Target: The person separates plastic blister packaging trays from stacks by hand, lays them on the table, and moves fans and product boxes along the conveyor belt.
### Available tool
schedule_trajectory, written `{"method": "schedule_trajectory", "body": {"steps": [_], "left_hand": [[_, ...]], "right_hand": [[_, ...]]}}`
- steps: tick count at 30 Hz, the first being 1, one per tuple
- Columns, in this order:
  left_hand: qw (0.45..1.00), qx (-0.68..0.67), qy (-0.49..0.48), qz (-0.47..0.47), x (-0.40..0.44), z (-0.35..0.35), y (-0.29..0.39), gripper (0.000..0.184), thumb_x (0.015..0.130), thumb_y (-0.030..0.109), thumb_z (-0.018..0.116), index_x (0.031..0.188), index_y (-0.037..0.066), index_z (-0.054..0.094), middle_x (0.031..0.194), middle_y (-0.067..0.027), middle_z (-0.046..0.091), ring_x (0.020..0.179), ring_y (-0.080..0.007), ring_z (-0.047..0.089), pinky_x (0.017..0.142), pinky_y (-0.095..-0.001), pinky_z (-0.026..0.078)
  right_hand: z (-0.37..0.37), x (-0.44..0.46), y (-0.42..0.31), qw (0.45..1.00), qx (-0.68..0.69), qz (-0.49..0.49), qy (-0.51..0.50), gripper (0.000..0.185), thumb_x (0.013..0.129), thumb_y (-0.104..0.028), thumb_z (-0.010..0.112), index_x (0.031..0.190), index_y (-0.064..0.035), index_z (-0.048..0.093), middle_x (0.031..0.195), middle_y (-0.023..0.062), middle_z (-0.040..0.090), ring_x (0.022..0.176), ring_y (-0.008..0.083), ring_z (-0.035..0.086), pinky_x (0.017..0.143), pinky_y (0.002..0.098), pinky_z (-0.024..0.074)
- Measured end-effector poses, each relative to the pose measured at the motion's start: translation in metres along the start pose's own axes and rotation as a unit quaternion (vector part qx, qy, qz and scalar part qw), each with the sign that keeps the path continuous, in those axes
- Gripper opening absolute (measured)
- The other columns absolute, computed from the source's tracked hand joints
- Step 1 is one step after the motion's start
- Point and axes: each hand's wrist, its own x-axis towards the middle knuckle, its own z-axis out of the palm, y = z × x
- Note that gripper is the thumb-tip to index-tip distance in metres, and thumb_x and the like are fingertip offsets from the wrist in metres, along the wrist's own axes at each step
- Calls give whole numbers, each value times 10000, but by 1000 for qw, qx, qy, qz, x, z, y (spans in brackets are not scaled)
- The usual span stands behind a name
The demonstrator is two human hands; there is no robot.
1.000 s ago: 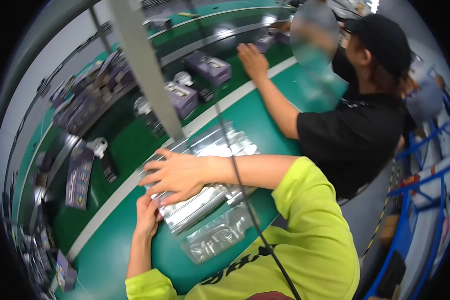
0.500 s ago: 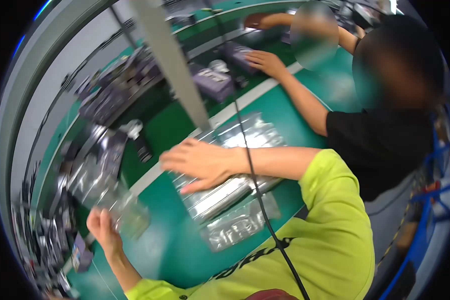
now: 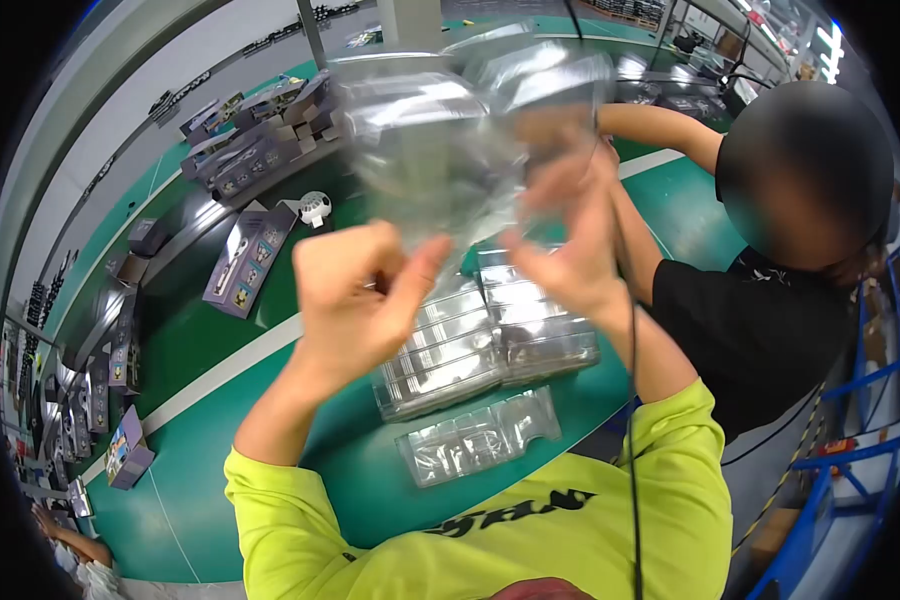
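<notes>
A clear plastic tray (image 3: 420, 150), blurred by motion, is raised above the green table. My left hand (image 3: 365, 295) is closed on its lower edge, with thumb and fingers pinched together. My right hand (image 3: 580, 240) is at the tray's right side, fingers apart and smeared; contact with the tray cannot be made out. Below my hands, stacks of clear plastic trays (image 3: 445, 360) lie side by side on the table. A single clear tray (image 3: 480, 437) lies flat nearer my body.
Purple boxes (image 3: 250, 260) and a white-headed device (image 3: 314, 208) are on the dark green conveyor. A co-worker in black (image 3: 750, 330) stands at the right, arms over the line. A black cable (image 3: 632, 430) hangs in front. Another person's hand shows bottom left.
My left hand has lifted the clear plastic from the left and brought it up to the centre. My right hand has left the stacks and risen beside it. The view has shifted.
</notes>
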Motion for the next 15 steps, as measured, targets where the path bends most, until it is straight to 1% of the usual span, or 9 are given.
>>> {"method": "schedule_trajectory", "body": {"steps": [1,3,5,6,8,10,11,13,15], "left_hand": [[999,17,44,-9,5,-4,0,368,782,26,762,564,71,469,495,38,404,430,-107,274,425,-244,246],[992,37,103,-70,18,-15,-17,387,814,59,740,550,75,457,507,22,414,446,-109,289,445,-250,271],[971,117,67,-198,22,-30,-53,385,863,174,700,559,43,503,516,-16,458,475,-149,365,486,-291,339],[970,120,63,-203,26,-27,-80,385,863,174,700,559,43,503,516,-16,458,475,-149,365,486,-291,339],[932,220,-38,-286,22,-15,-147,411,882,295,655,603,8,565,555,-71,539,531,-229,482,557,-352,420],[892,265,-108,-350,10,-3,-195,414,864,351,645,656,-5,605,581,-100,586,602,-308,569,630,-394,472],[893,268,-106,-346,6,2,-205,414,864,351,645,656,-5,605,581,-100,586,602,-308,569,630,-394,472],[847,251,-201,-424,2,17,-219,343,852,325,633,744,-1,649,725,-141,675,712,-362,647,703,-411,514],[843,279,-217,-406,0,32,-232,336,855,326,620,784,0,658,770,-153,683,744,-378,653,722,-424,517]], "right_hand": [[-18,3,8,996,39,76,32,895,756,-34,644,1524,-62,185,1052,88,501,847,167,545,846,300,485],[-49,15,56,991,35,85,96,765,829,-46,548,1521,-51,222,1139,113,520,881,175,561,803,301,492],[-71,27,120,986,-104,34,128,620,890,-54,478,1493,-30,336,1183,121,566,884,188,579,748,292,499],[-80,33,134,986,-100,40,126,620,890,-54,478,1493,-30,336,1183,121,566,884,188,579,748,292,499],[-86,47,152,968,-65,243,22,458,934,-46,457,1388,-27,516,1163,131,640,894,235,631,757,307,511],[-70,51,180,960,-259,84,61,374,926,-64,526,1289,-51,614,1093,114,692,903,261,671,802,313,512],[-66,51,188,961,-257,81,65,374,926,-64,526,1289,-51,614,1093,114,692,903,261,671,802,313,512],[-64,41,206,929,-281,-242,6,388,885,-82,582,1272,-81,621,1185,107,679,968,275,681,851,365,512],[-66,10,236,897,-394,-199,-35,365,846,-109,618,1210,-108,638,1157,57,688,977,280,679,847,409,510]]}}
